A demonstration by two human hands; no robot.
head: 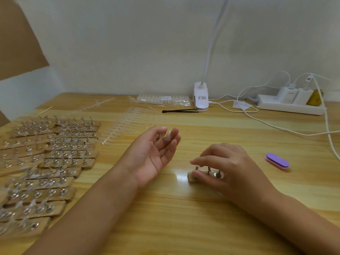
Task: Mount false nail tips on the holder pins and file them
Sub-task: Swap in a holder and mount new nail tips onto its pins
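Note:
My left hand (156, 150) lies palm up over the table, fingers relaxed, with a few clear false nail tips (167, 135) resting on the fingertips. To its right, my right hand (228, 166) is curled over a small wooden holder (191, 178) with metal pins (209, 170). Its thumb and index finger pinch at the holder's left end, around the leftmost pin. I cannot tell whether a tip sits on that pin. A purple and pink nail file block (277, 161) lies on the table right of my right hand.
Many wooden pin holders (51, 153) cover the table's left side. A strip of nail tips (125, 122), a bag of tips (163, 99), a thin black tool (180, 110) and a clip lamp (201, 96) lie behind. Power strip (290, 105) and cables (276, 127) at right.

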